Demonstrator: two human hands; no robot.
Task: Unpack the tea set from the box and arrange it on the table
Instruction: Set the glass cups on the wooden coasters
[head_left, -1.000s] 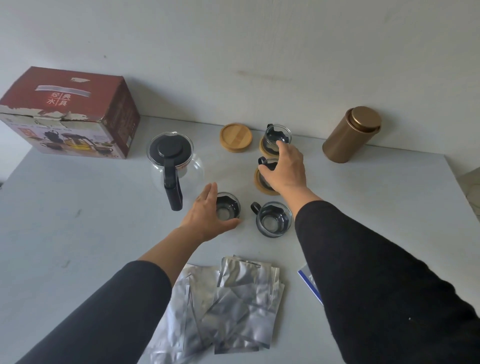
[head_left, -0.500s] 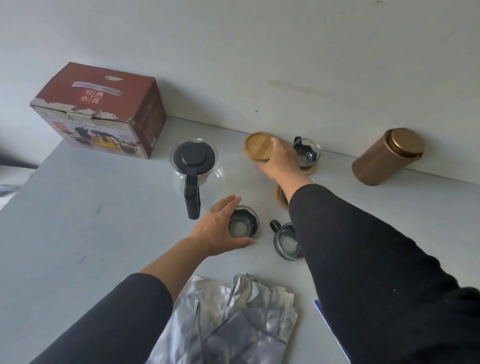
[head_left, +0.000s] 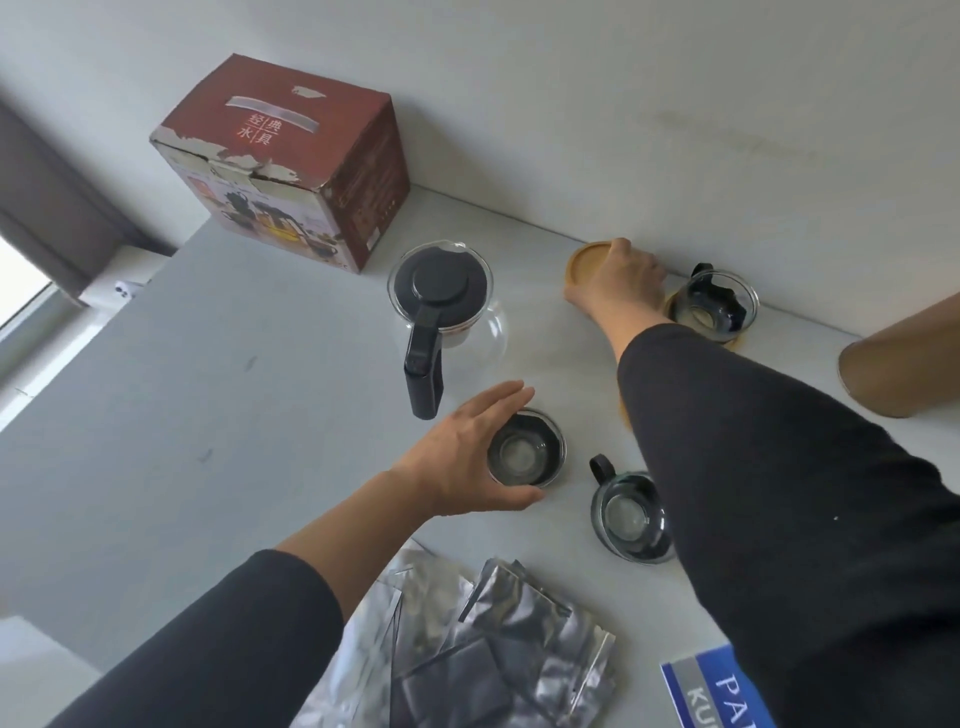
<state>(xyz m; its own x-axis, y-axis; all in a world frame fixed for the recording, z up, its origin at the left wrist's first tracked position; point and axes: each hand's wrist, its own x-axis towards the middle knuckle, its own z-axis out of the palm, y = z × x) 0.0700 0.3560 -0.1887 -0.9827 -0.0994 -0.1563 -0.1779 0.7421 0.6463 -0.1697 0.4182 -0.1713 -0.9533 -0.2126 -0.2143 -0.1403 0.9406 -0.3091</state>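
My left hand (head_left: 462, 457) curls around a small glass cup (head_left: 527, 454) standing on the grey table (head_left: 234, 415). My right hand (head_left: 618, 283) lies on a round wooden coaster (head_left: 584, 260) near the wall, its fingers closed over the far edge. Beside it another glass cup (head_left: 714, 306) rests on a coaster. A third cup (head_left: 626, 514) with a black handle stands near my right forearm, which hides most of a further coaster (head_left: 625, 413). The glass teapot (head_left: 441, 306) with black lid and handle stands left of centre.
The red tea set box (head_left: 296, 156) stands at the back left by the wall. A copper-coloured tin (head_left: 898, 364) is at the right edge. Silver foil pouches (head_left: 467, 644) and a blue-and-white leaflet (head_left: 711, 691) lie near the front edge.
My right hand left the middle cup and reached to the bare wooden coaster by the wall. My left hand closed in around the small cup. The view shifted left and closer.
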